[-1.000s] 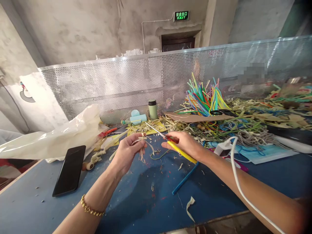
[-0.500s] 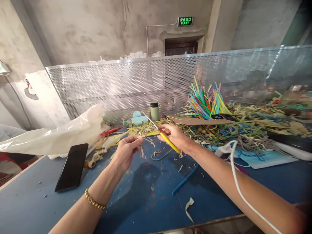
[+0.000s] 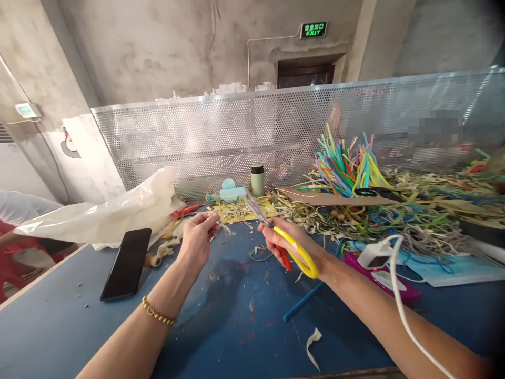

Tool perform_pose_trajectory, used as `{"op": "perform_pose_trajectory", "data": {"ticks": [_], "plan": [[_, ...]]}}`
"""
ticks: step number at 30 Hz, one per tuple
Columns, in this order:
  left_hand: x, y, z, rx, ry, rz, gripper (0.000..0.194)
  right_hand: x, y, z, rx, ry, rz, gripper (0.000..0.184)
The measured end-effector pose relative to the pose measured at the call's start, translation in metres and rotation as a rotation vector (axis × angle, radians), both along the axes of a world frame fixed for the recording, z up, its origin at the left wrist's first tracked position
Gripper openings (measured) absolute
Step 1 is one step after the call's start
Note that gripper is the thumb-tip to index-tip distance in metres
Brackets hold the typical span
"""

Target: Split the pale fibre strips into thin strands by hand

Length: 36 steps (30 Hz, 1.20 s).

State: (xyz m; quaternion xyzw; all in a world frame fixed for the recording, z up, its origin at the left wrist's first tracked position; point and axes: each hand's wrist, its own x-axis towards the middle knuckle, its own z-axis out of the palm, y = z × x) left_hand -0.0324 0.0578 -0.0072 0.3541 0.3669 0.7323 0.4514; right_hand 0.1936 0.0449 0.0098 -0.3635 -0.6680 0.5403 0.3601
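Observation:
My left hand is closed in a pinch above the blue table. A small tuft of pale dried strips pokes out past its fingertips; the rest is hidden by the fingers. In my right hand is a pair of scissors with yellow and red handles. The metal blades point up and away to the left, apart from the left hand, and look nearly closed. Beyond both hands, straw-coloured scraps lie on a yellow sheet.
A black phone and a plastic bag lie left. Behind stand a green bottle and a perforated metal screen. Colourful pipe cleaners and tangled cords fill the right. A white cable crosses my right forearm.
My right hand has turned the scissors and drawn them slightly back, away from the left hand. The strips in the left hand have moved up and left. The view has shifted a little.

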Motion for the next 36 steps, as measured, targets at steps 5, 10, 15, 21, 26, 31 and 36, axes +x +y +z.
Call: {"op": "perform_pose_trajectory", "data": {"ticks": [5, 10, 15, 21, 26, 31, 36], "plan": [[-0.007, 0.002, 0.005, 0.027, -0.084, 0.092, 0.036, -0.003, -0.008, -0.003, 0.138, -0.226, 0.071, 0.039], [0.003, -0.005, 0.006, -0.018, -0.07, -0.077, 0.031, -0.004, -0.003, -0.006, 0.185, -0.261, 0.035, 0.037], [0.011, -0.009, 0.004, -0.045, 0.006, -0.192, 0.027, -0.005, -0.001, -0.01, 0.269, -0.233, -0.013, 0.038], [0.01, -0.01, 0.002, -0.03, 0.031, -0.18, 0.025, -0.006, 0.007, -0.018, 0.351, -0.25, -0.08, 0.039], [0.009, -0.009, 0.004, -0.027, 0.016, -0.164, 0.025, -0.006, 0.009, -0.022, 0.424, -0.294, -0.128, 0.037], [0.009, -0.01, 0.007, -0.031, -0.036, -0.149, 0.026, -0.006, 0.009, -0.022, 0.407, -0.23, -0.229, 0.037], [0.008, -0.008, 0.008, -0.035, -0.053, -0.157, 0.027, -0.003, 0.013, -0.019, 0.459, -0.182, -0.264, 0.036]]}}
